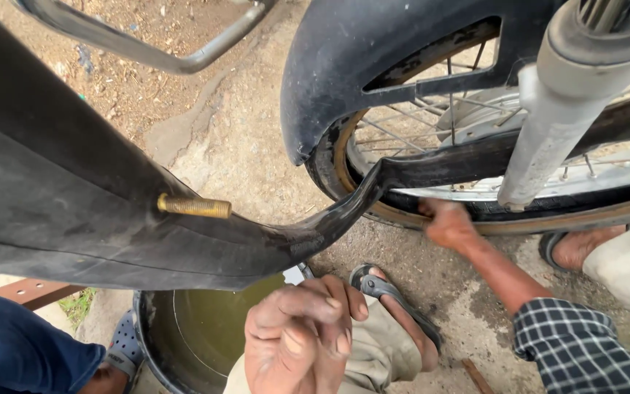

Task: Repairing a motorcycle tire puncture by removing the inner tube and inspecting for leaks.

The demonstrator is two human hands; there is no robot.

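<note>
A black inner tube (pixel 74 211) with a brass valve (pixel 195 206) stretches from the near left across to the motorcycle wheel (pixel 432 157), where it slips in under the tyre. My left hand (pixel 300 337) is curled into a fist against the tube's lower edge, just above the basin, and seems to pinch it. My right hand (pixel 448 223), on an arm in a checked sleeve, presses against the tyre's lower side near where the tube comes out. It is blurred and its fingers are hidden.
A black basin of greenish water (pixel 198 328) stands on the concrete below the tube. A black mudguard (pixel 344 66) and a grey fork leg (pixel 555 117) cover the wheel. My sandalled foot (pixel 395 299) is by the basin. A person in blue (pixel 16 346) is at bottom left.
</note>
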